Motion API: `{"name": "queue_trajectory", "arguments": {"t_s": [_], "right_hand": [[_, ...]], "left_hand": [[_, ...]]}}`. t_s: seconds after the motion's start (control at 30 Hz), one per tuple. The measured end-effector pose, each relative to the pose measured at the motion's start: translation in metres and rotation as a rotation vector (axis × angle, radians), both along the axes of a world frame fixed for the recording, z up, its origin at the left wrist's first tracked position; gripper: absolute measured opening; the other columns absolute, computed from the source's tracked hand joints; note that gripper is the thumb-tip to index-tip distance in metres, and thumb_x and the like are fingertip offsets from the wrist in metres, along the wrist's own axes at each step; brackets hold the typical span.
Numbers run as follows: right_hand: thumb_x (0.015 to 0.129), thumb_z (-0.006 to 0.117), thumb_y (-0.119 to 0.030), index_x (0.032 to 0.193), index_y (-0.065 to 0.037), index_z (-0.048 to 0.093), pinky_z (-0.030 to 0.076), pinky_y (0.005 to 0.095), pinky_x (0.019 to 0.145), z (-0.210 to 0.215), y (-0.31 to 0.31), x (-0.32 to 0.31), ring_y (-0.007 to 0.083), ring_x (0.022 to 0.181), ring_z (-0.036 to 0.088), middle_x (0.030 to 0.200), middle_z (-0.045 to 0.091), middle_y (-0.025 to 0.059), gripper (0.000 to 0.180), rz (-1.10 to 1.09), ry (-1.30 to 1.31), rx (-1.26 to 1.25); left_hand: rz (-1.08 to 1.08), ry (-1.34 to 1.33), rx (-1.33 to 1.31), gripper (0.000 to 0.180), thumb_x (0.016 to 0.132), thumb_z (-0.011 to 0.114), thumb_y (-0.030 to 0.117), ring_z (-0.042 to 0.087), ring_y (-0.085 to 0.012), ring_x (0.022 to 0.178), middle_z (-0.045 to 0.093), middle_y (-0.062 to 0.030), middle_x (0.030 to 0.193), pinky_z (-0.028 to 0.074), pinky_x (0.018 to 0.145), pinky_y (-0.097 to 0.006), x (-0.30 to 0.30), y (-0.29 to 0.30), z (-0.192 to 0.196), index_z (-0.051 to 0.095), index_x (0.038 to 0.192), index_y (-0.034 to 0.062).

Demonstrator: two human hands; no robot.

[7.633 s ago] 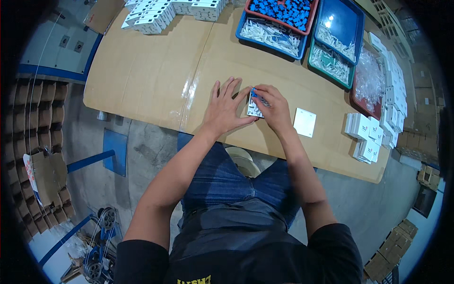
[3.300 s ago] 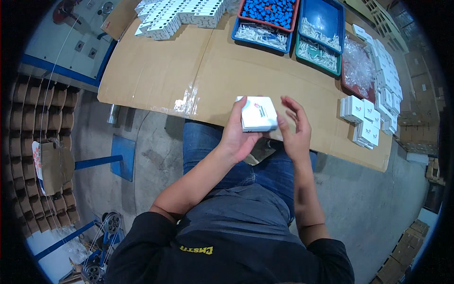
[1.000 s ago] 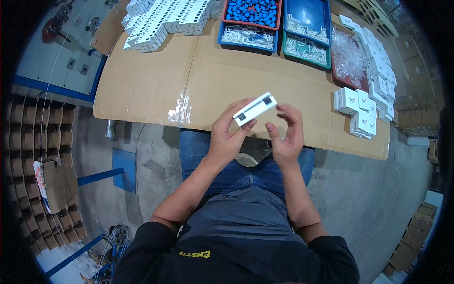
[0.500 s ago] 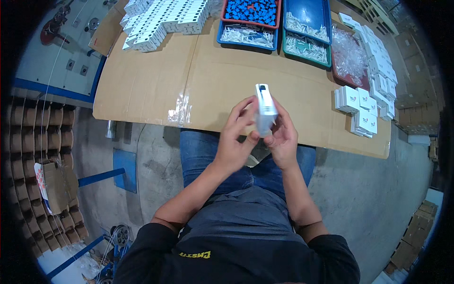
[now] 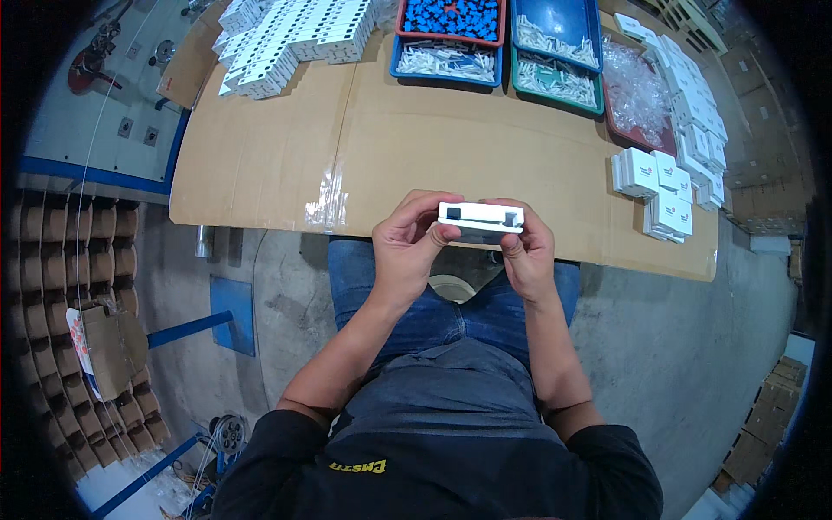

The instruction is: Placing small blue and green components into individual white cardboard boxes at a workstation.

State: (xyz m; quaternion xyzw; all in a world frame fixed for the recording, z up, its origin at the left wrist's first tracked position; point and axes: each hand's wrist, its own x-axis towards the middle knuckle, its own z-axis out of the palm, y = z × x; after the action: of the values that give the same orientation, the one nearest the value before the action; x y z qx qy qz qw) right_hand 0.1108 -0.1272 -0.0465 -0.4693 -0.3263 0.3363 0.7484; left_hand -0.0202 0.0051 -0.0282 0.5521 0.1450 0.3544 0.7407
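Observation:
A small white rectangular box-like piece (image 5: 481,216) with dark openings near both ends of its edge is held level between my two hands, over the table's near edge. My left hand (image 5: 409,247) grips its left end, with the thumb on the near side and fingers behind. At the other end, my right hand (image 5: 530,253) pinches it the same way. The underside of the piece is in shadow, so its details do not show.
The cardboard-covered table (image 5: 451,147) carries rows of white boxes (image 5: 303,39) at back left. Trays hold blue parts (image 5: 451,17), white sticks (image 5: 446,61) and clear plastic bags (image 5: 634,91). White pieces (image 5: 666,195) are stacked at right. A partitioned cardboard rack (image 5: 78,260) stands left.
The white piece has turned from pointing away from me to lying crosswise. My left hand has shifted left, and both hands now hold opposite ends.

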Motion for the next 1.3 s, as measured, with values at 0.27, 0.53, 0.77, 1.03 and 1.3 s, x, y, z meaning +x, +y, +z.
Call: {"name": "queue_trajectory", "arguments": {"t_s": [0.27,0.53,0.77,1.03,1.3], "right_hand": [[0.098,0.072,-0.037,0.130,0.004,0.061,0.052,0.0350,0.102,0.010,-0.001,-0.003,0.0211,0.118,0.065,0.126,0.070,0.0137,0.053,-0.011,-0.026,0.020],[0.099,0.070,-0.038,0.129,0.004,0.061,0.052,0.0336,0.100,0.006,-0.001,-0.009,0.0194,0.113,0.066,0.121,0.070,0.0119,0.052,-0.121,-0.065,0.039],[0.102,0.065,-0.040,0.130,0.004,0.061,0.052,0.0333,0.099,0.003,-0.003,-0.007,0.0181,0.111,0.066,0.119,0.071,0.0108,0.052,-0.124,-0.069,-0.009],[0.104,0.064,-0.028,0.137,0.004,0.058,0.048,0.0355,0.105,0.010,0.007,0.002,0.0200,0.125,0.059,0.139,0.061,0.0134,0.045,-0.107,0.032,0.044],[0.086,0.081,-0.011,0.130,-0.001,0.066,0.051,0.0340,0.099,0.037,0.012,0.016,0.0235,0.113,0.065,0.124,0.065,0.0119,0.047,-0.010,-0.563,-0.195]], "left_hand": [[0.082,-0.006,0.095,0.032,0.090,0.078,0.003,0.064,-0.0165,0.107,0.066,-0.0083,0.116,0.051,0.095,-0.028,0.001,-0.008,0.006,0.070,0.120,-0.0027],[0.073,-0.002,0.096,0.034,0.092,0.079,0.010,0.062,-0.0149,0.107,0.064,-0.0071,0.115,0.049,0.094,-0.026,0.003,-0.013,0.006,0.067,0.122,-0.0022],[0.055,0.023,0.076,0.043,0.092,0.080,0.017,0.061,-0.0143,0.110,0.064,-0.0059,0.117,0.050,0.094,-0.026,0.003,-0.014,0.004,0.065,0.128,-0.0007],[-0.047,0.078,-0.076,0.048,0.091,0.081,0.013,0.065,-0.0144,0.112,0.069,-0.0062,0.123,0.052,0.097,-0.028,0.000,-0.011,-0.005,0.064,0.133,-0.0013],[-0.113,0.421,0.409,0.039,0.090,0.080,0.011,0.073,-0.0141,0.088,0.077,-0.0131,0.098,0.057,0.078,-0.030,-0.004,0.005,0.013,0.070,0.126,0.0006]]}}
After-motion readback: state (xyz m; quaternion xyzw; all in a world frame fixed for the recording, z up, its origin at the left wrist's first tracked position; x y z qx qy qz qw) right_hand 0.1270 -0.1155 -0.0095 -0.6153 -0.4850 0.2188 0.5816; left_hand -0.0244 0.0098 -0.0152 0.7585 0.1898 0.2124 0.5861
